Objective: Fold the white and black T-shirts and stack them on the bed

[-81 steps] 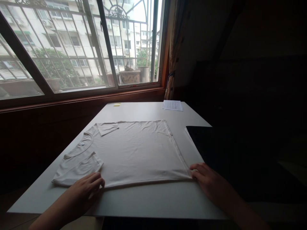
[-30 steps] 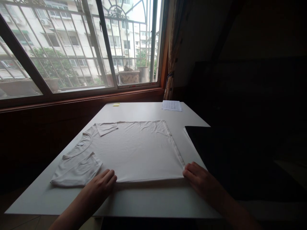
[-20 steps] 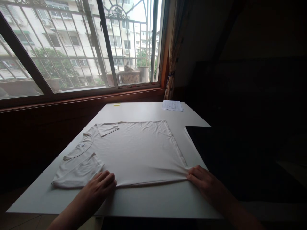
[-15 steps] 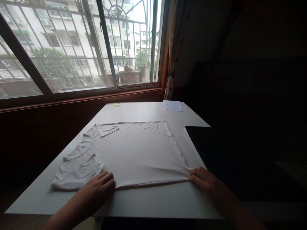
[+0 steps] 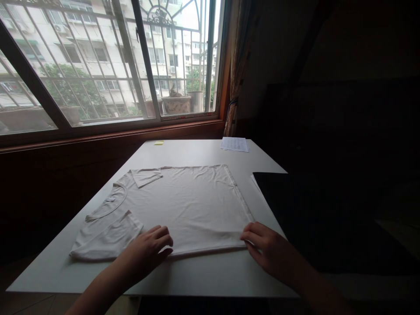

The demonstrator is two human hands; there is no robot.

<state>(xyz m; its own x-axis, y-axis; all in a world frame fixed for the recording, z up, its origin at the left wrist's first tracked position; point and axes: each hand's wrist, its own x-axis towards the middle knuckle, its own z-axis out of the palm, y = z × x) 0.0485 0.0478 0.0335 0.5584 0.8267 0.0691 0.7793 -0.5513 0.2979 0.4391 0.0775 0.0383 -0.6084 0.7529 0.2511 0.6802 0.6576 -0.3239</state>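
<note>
A white T-shirt lies spread flat on the white table, its neckline to the left and its hem to the right, both sleeves folded in over the body. My left hand is at the near side edge beside the near sleeve, thumb and fingers apart, with no cloth visibly pinched. At the near corner of the hem, my right hand has its fingertips on the cloth, thumb below and fingers above, closed on the shirt.
Papers and a yellow sticky note lie at the table's far end. Dark cloth covers the right edge. Beyond the table are a barred window and a tied curtain.
My left hand has moved right along the near edge and its fingers have parted. My right hand has shifted left, and the stretched hem corner has relaxed.
</note>
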